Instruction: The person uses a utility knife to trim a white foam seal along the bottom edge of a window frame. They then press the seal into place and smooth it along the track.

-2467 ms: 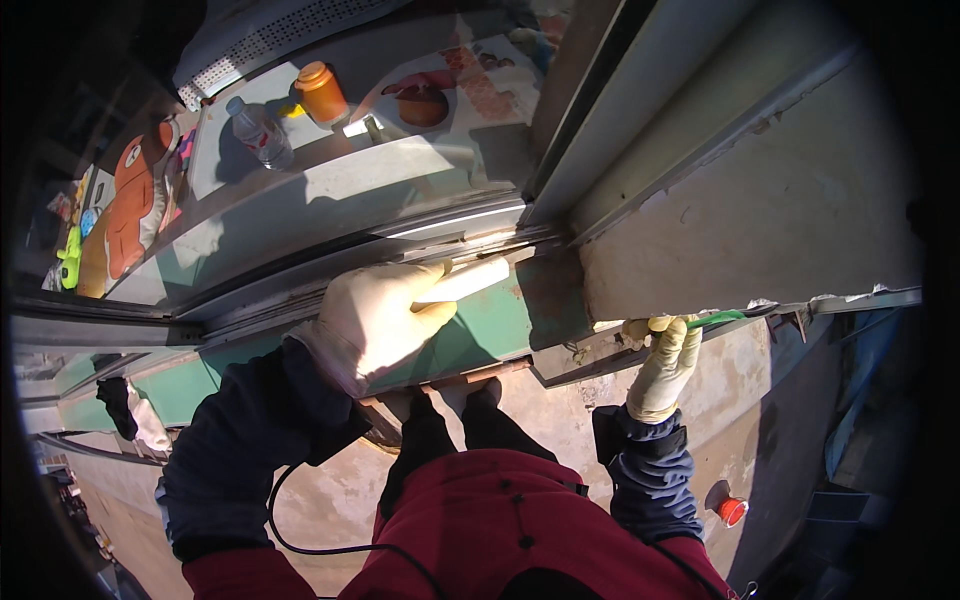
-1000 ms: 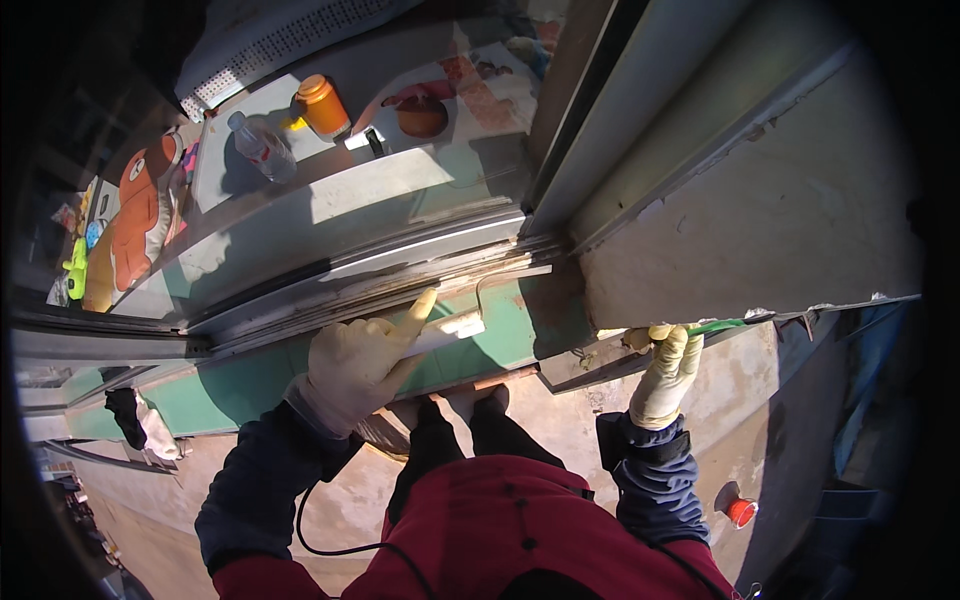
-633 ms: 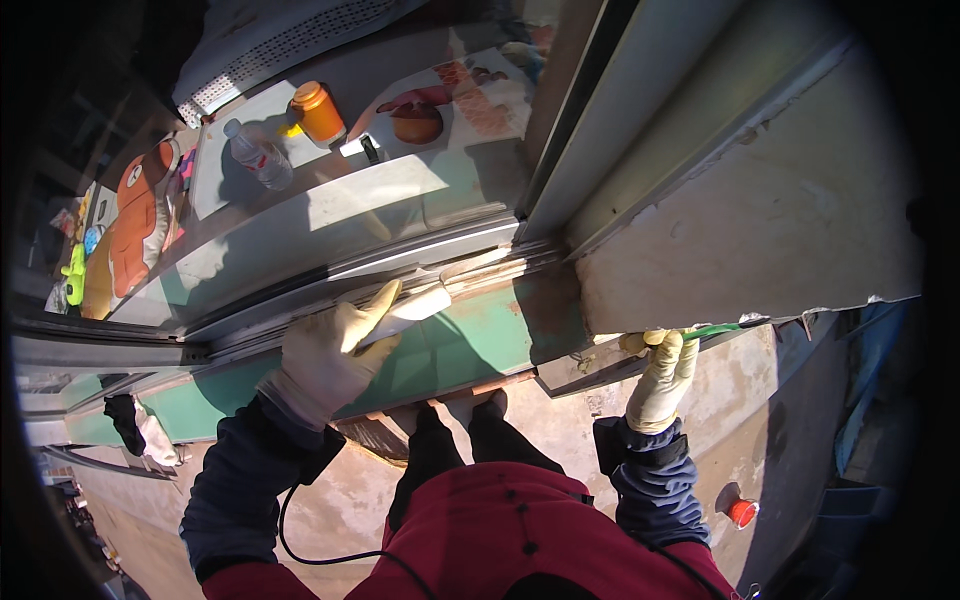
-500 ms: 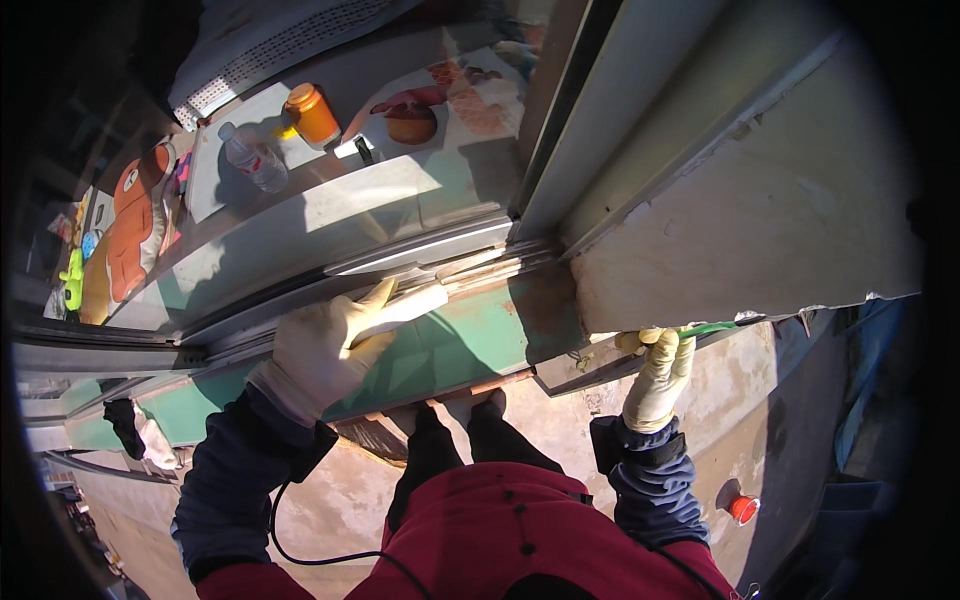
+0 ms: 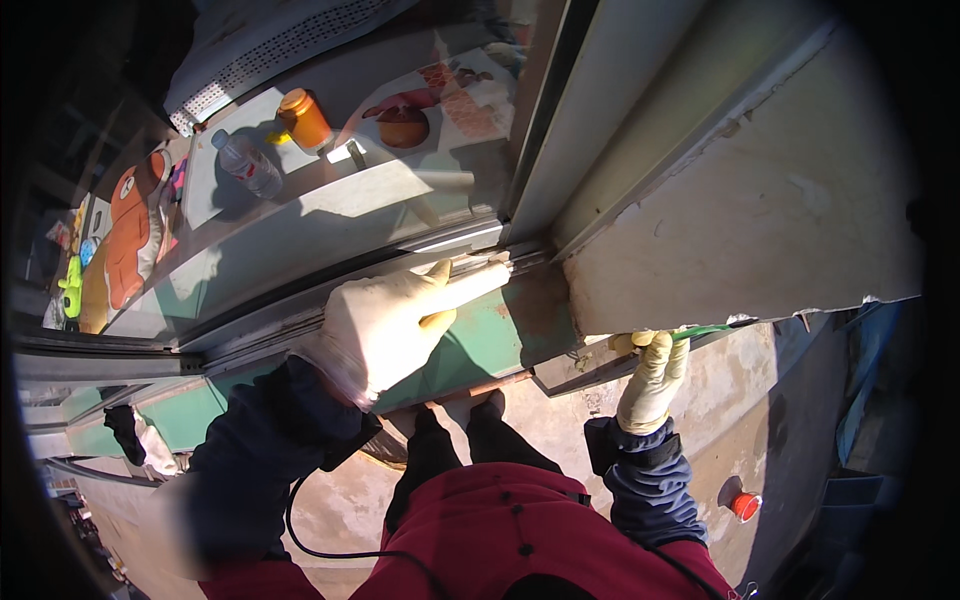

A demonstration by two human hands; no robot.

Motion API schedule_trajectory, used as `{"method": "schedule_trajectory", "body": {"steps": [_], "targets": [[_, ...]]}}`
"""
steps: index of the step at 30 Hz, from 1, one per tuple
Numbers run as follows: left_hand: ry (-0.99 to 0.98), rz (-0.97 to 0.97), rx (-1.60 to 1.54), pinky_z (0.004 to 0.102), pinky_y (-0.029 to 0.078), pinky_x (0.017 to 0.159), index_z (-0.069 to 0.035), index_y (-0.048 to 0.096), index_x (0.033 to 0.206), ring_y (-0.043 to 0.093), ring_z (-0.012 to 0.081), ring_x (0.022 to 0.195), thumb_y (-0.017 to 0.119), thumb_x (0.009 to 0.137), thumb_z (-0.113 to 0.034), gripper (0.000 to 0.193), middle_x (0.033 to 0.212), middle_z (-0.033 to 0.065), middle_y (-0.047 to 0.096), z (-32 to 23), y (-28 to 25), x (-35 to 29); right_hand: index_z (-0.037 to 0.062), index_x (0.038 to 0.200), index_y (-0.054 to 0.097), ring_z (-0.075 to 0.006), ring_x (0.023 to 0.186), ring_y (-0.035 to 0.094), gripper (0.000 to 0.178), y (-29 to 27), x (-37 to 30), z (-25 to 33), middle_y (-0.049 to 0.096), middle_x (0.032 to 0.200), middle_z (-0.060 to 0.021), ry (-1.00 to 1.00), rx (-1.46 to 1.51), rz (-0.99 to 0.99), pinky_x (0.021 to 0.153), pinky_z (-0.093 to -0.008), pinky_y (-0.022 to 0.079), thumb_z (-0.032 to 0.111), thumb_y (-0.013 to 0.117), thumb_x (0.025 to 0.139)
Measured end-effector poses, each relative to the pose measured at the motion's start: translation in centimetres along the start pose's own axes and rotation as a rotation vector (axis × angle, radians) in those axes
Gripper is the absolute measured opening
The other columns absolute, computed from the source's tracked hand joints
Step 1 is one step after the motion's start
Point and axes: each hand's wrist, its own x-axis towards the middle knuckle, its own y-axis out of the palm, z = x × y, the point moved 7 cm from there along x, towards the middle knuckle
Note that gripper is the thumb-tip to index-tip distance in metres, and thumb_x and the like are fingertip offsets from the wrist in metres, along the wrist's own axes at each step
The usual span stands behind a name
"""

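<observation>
Left grip [image 5: 375,325] has shifted rightward along the window track [image 5: 275,332], clenching a white cylinder [image 5: 478,285]; right grip [image 5: 650,385] grasps a green strip [image 5: 705,331]. Work appears unfinished.

An orange lidded jar [image 5: 305,120] is standing near a clear plastic bottle [image 5: 249,166], a brown bear-shaped cushion [image 5: 130,225] is lying left of them beside a lime-green toy [image 5: 71,288], a black cloth [image 5: 123,432] and a white cloth [image 5: 156,448] are hanging together at far left, and a round red-orange object [image 5: 745,507] is sitting on the floor [image 5: 740,400] at lower right.
</observation>
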Motion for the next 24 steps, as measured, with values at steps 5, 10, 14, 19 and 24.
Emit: {"method": "schedule_trajectory", "body": {"steps": [5,10,14,19,24], "targets": [[-0.058,0.033,-0.088,0.0350,0.060,0.069,-0.010,0.076,0.126,0.075,0.0260,0.077,0.082,0.087,-0.022,0.042,0.094,0.0108,0.077,0.7,0.4,0.7,0.0080,0.125,0.061,-0.0159,0.083,0.064,0.028,-0.3,0.0,-0.5,0.069,0.095,-0.0012,-0.021,-0.027,0.015,0.078,-0.0321,0.053,0.032,0.061,0.110],[0.086,-0.029,-0.117,0.0349,0.061,0.070,-0.009,0.077,0.124,0.076,0.0271,0.079,0.083,0.086,-0.022,0.041,0.101,0.0132,0.078,1.3,0.2,0.8,0.0083,0.126,0.061,-0.0165,0.079,0.064,0.027,-0.6,0.0,-0.6,0.069,0.094,-0.0020,-0.047,-0.024,-0.001,0.073,-0.0321,0.052,0.030,0.060,0.111],[0.127,-0.083,-0.102,0.0355,0.059,0.066,-0.010,0.078,0.124,0.072,0.0261,0.072,0.084,0.084,-0.020,0.041,0.091,0.0103,0.075,1.5,0.2,0.5,0.0085,0.127,0.060,-0.0173,0.077,0.064,0.027,-0.5,0.1,-0.6,0.068,0.093,-0.0025,-0.048,-0.035,0.011,0.070,-0.0327,0.051,0.030,0.060,0.110],[0.154,-0.091,-0.040,0.0358,0.055,0.060,-0.009,0.077,0.125,0.066,0.0242,0.062,0.085,0.084,-0.019,0.043,0.076,0.0069,0.066,1.2,-0.2,0.1,0.0078,0.124,0.061,-0.0171,0.078,0.064,0.027,-0.6,0.1,-0.7,0.068,0.093,-0.0023,-0.047,-0.041,0.019,0.072,-0.0329,0.052,0.031,0.060,0.110],[0.094,-0.026,-0.002,0.0367,0.056,0.059,-0.012,0.074,0.129,0.067,0.0251,0.063,0.080,0.087,-0.023,0.044,0.076,0.0060,0.066,1.8,-0.3,-0.4,0.0071,0.119,0.062,-0.0168,0.079,0.064,0.027,-1.0,0.0,-1.1,0.068,0.094,-0.0023,-0.035,-0.038,0.010,0.076,-0.0335,0.053,0.033,0.061,0.110]]}}
